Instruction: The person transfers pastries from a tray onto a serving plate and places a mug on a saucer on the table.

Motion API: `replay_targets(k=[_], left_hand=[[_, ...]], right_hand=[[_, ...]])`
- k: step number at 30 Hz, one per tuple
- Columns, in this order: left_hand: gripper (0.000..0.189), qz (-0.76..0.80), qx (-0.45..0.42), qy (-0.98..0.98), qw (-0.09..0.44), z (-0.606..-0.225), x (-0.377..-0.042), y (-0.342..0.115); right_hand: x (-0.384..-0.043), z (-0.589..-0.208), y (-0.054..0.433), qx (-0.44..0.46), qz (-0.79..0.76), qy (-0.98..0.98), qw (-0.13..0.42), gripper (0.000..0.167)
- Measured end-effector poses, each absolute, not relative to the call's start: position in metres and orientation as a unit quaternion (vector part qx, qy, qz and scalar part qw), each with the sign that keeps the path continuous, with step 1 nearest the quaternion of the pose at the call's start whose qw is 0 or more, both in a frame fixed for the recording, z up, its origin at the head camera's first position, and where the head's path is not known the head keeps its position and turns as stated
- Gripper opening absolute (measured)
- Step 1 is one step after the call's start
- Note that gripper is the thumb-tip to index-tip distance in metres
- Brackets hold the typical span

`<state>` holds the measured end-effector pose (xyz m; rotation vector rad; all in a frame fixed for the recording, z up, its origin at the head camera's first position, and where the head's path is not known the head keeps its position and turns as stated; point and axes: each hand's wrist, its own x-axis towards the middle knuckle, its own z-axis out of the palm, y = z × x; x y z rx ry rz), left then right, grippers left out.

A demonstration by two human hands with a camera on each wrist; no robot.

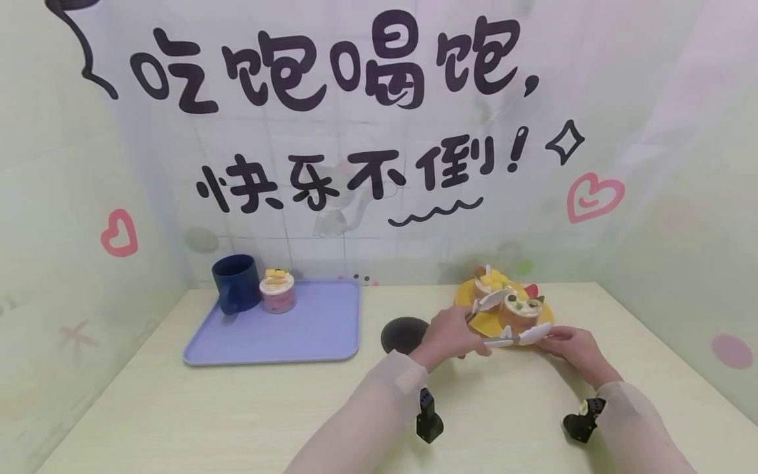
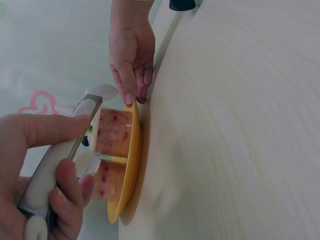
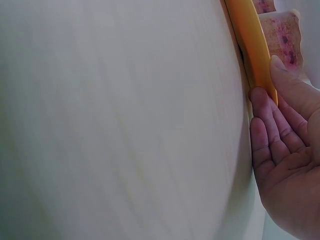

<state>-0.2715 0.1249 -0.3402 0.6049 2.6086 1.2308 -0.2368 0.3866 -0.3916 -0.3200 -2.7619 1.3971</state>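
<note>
My left hand [image 1: 453,334] grips a pair of tongs [image 2: 52,167] with pale handles and white tips. In the head view the tips are spread, one on each side of the nearer dessert cup [image 1: 521,315]; I cannot tell whether they touch it. That cup, pink-layered with fruit on top, stands on a yellow plate [image 1: 487,324] beside a second dessert cup [image 1: 491,283] topped with yellow cubes. My right hand [image 1: 574,350] pinches the plate's near right rim, thumb above and fingers below, as the right wrist view shows.
A lavender tray [image 1: 284,345] lies at the left, bearing a dark blue mug [image 1: 235,283] and another dessert cup [image 1: 278,293]. Partly behind my left hand is a black round dish [image 1: 403,334]. Printed curtains [image 1: 379,257] enclose the pale table's back and sides.
</note>
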Motion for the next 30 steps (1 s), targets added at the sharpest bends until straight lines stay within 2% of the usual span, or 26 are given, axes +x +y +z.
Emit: replay_targets(k=[16,30], left_hand=[[0.056,0.413,0.201,0.883,0.096,-0.340,-0.267,0.114],[0.045,0.425,0.226,0.872,0.086,-0.341,-0.264,0.100]], right_hand=[[-0.236,-0.390,0.384,-0.124,0.443,-0.888,0.005,0.067],[-0.236,-0.392,0.384,-0.117,0.446,-0.887,0.006,0.065]])
